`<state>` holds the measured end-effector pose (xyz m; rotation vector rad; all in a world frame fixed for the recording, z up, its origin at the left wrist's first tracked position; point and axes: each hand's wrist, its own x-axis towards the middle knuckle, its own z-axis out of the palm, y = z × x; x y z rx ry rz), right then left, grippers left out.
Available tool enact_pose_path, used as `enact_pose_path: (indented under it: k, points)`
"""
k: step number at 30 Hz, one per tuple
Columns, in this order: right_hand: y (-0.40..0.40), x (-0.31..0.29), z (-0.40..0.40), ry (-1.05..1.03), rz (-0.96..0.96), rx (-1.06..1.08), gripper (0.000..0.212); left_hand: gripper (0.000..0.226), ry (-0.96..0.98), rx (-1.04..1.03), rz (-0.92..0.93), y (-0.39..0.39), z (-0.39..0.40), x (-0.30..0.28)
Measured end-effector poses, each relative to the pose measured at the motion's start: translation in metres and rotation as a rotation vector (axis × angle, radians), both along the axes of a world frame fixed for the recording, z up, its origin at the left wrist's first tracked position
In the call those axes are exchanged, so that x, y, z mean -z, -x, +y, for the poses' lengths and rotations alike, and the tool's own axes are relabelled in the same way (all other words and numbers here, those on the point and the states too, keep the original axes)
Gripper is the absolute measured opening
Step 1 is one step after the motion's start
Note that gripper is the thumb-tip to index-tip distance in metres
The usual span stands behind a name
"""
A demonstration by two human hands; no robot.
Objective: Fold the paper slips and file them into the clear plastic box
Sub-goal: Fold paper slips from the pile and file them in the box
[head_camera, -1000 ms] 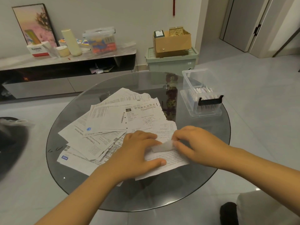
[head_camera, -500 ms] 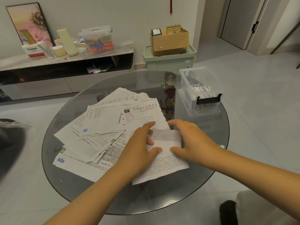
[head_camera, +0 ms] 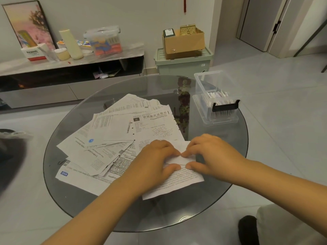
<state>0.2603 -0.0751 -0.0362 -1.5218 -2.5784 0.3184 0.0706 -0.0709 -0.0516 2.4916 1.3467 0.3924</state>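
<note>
Folding a slip — hands closed together at lower centre.
Both the left hand and right hand pinched the folded slip, flatter than a moment earlier; the clear plastic box waited upper right.

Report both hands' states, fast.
Left hand: pinches the folded slip on the table.
Right hand: pinches the same slip from the other side.
</note>
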Motion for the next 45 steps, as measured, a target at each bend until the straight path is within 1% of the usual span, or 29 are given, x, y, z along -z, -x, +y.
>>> enact_pose_path:
  k: [4, 7, 9, 12, 14, 18, 22, 24, 27, 30, 32, 34, 37, 39, 42, 45]
  points:
    - [0.000, -0.002, -0.003, -0.094, -0.077, -0.057, 0.035, 0.035, -0.035, 0.003, 0.035, 0.001, 0.001, -0.001]
    - [0.002, -0.002, -0.004, -0.156, -0.095, -0.058, 0.032, 0.036, -0.044, -0.002, -0.006, 0.002, 0.002, -0.001]
    - [0.003, -0.003, -0.002, -0.138, -0.024, 0.016, 0.028, 0.033, -0.045, -0.022, -0.033, 0.000, 0.003, -0.001]
    - [0.003, 0.000, 0.004, -0.051, 0.100, 0.133, 0.019, 0.023, -0.046, -0.086, -0.082, -0.005, 0.005, 0.001]
    - [0.004, 0.002, 0.007, -0.009, 0.156, 0.170, 0.017, 0.025, -0.029, -0.147, -0.134, -0.009, 0.008, 0.002]
    - [0.008, 0.005, 0.012, 0.001, 0.199, 0.199, 0.026, 0.037, 0.034, -0.250, -0.195, -0.013, 0.015, 0.004]
    - [0.006, 0.010, 0.018, 0.001, 0.188, 0.206, 0.040, 0.039, 0.078, -0.283, -0.207, -0.017, 0.019, 0.005]
    - [0.003, 0.011, 0.021, 0.032, 0.177, 0.204, 0.041, 0.039, 0.104, -0.300, -0.214, -0.018, 0.021, 0.005]
    - [-0.003, 0.008, 0.024, 0.089, 0.131, 0.190, 0.037, 0.039, 0.129, -0.313, -0.217, -0.017, 0.022, 0.004]
    - [-0.007, 0.003, 0.026, 0.118, 0.080, 0.152, 0.038, 0.028, 0.122, -0.317, -0.205, -0.016, 0.021, 0.003]
    - [-0.010, 0.000, 0.024, 0.110, 0.043, 0.125, 0.039, 0.015, 0.073, -0.286, -0.191, -0.015, 0.019, 0.003]
    - [-0.012, -0.003, 0.021, 0.096, 0.016, 0.105, 0.038, 0.009, 0.009, -0.241, -0.151, -0.016, 0.017, 0.003]
    - [-0.015, -0.005, 0.015, 0.076, 0.027, 0.074, 0.031, 0.014, -0.081, -0.181, -0.102, -0.015, 0.014, 0.007]
    - [-0.016, -0.006, 0.012, 0.065, 0.043, 0.040, 0.026, 0.018, -0.100, -0.132, -0.089, -0.015, 0.012, 0.007]
    - [-0.017, -0.006, 0.008, 0.043, 0.061, -0.020, 0.020, 0.034, -0.072, -0.040, -0.087, -0.012, 0.009, 0.007]
    - [-0.018, -0.004, 0.004, -0.029, 0.018, -0.103, 0.019, 0.050, -0.029, 0.027, -0.068, -0.009, 0.008, 0.006]
